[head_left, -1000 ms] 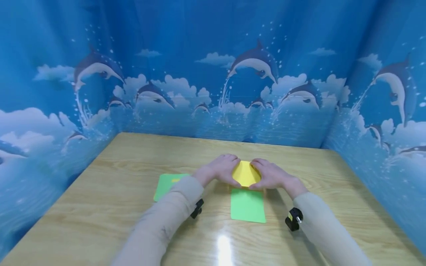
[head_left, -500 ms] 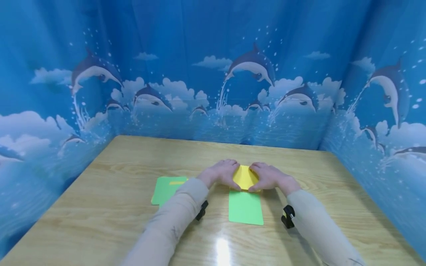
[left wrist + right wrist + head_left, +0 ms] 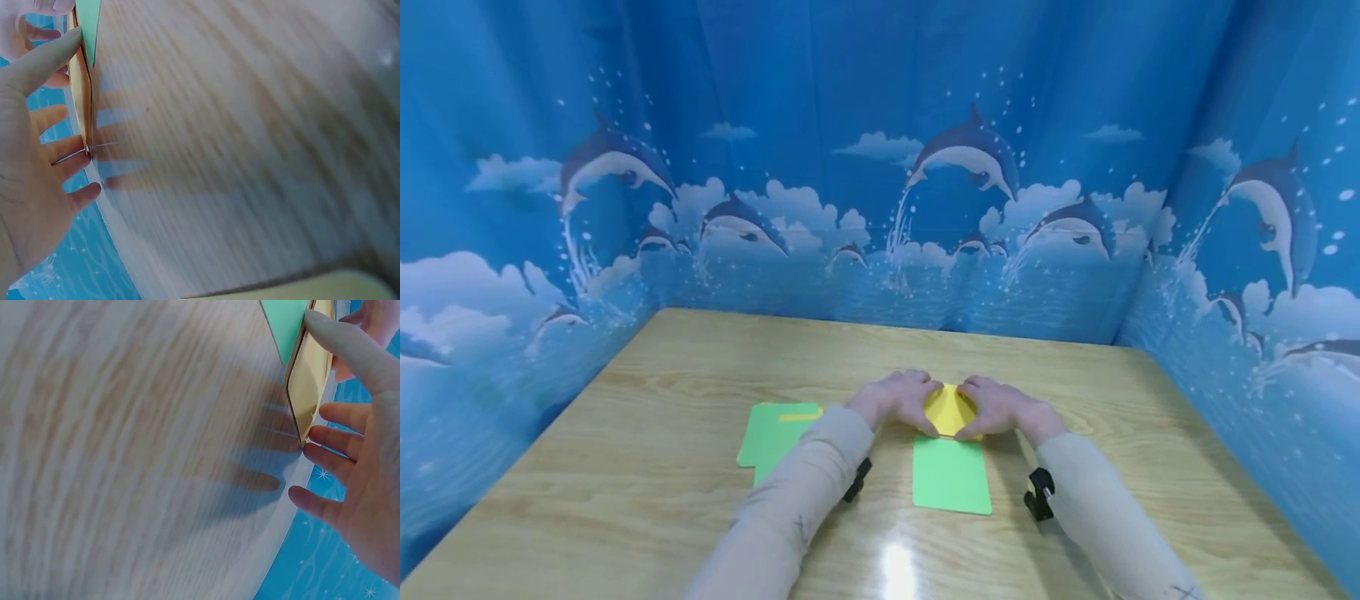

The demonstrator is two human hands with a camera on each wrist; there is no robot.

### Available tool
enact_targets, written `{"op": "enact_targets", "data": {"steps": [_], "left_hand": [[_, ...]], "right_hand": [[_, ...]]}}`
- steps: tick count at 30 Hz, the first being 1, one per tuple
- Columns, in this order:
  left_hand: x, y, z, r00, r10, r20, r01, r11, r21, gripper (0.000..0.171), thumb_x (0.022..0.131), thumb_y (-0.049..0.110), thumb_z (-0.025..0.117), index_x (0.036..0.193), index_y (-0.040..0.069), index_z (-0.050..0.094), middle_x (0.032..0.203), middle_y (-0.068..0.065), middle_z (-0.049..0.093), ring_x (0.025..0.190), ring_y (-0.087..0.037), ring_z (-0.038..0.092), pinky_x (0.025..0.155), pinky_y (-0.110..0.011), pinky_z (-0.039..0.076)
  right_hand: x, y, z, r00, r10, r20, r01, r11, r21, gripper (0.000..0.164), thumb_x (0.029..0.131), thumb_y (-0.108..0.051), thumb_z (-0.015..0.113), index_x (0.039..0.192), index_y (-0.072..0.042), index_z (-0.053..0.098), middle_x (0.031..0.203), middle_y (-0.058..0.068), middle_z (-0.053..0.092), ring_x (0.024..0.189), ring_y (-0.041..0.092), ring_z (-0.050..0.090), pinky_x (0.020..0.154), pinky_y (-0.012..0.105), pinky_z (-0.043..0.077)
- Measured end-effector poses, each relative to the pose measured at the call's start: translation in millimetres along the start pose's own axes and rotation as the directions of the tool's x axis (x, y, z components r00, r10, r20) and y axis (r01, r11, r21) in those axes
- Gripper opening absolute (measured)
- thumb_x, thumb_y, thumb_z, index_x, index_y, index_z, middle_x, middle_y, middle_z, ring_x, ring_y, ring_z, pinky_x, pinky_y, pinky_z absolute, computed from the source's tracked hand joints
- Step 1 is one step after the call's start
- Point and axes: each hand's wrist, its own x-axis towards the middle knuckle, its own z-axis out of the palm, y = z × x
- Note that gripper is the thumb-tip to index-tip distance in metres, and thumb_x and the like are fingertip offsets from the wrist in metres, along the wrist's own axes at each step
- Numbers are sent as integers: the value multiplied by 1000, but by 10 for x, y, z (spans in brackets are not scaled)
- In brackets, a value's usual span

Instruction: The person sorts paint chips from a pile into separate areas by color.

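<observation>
From the head view, your left hand (image 3: 901,402) and right hand (image 3: 998,408) pinch the yellow card (image 3: 950,408) by its sides, just beyond the near green card (image 3: 952,477). Uneven squeezing could buckle it. Left of that near green card, your left sleeve (image 3: 786,508) hides part of other green pieces (image 3: 771,437).

Left wrist: fingertips partly hidden behind the yellow card.

Right wrist: any overlap with the near green card is unclear.
</observation>
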Motion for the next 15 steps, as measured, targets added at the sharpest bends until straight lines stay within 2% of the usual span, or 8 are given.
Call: {"op": "enact_targets", "data": {"steps": [4, 9, 15], "left_hand": [[-18, -13, 7, 1000, -11, 8, 12, 1000, -5, 82, 78, 55, 63, 145, 19, 32, 146, -4, 33, 133, -21, 30, 108, -41, 23], [-51, -38, -12, 1000, -22, -13, 21, 999, -27, 84, 78, 54, 64, 145, 17, 31, 148, -5, 31, 135, -21, 26, 110, -42, 19], [-112, -127, -131, 999, -16, -36, 16, 1000, 10, 79, 83, 51, 61, 145, 12, 31, 148, -7, 31, 135, -23, 25, 110, -43, 18]], "right_hand": [[19, -2, 15, 1000, -2, -6, 2, 1000, 5, 92, 71, -54, 70, 137, 1, 39, 139, 22, 37, 122, 38, 40, 98, 52, 36], [22, 10, 13, 999, -23, -37, 23, 1000, 8, 92, 72, -55, 69, 137, 1, 39, 139, 22, 37, 124, 38, 39, 99, 53, 34], [19, -17, -37, 992, -74, -106, 72, 997, -22, 83, 76, -51, 68, 134, 3, 42, 137, 23, 40, 124, 39, 39, 99, 54, 34]]}}
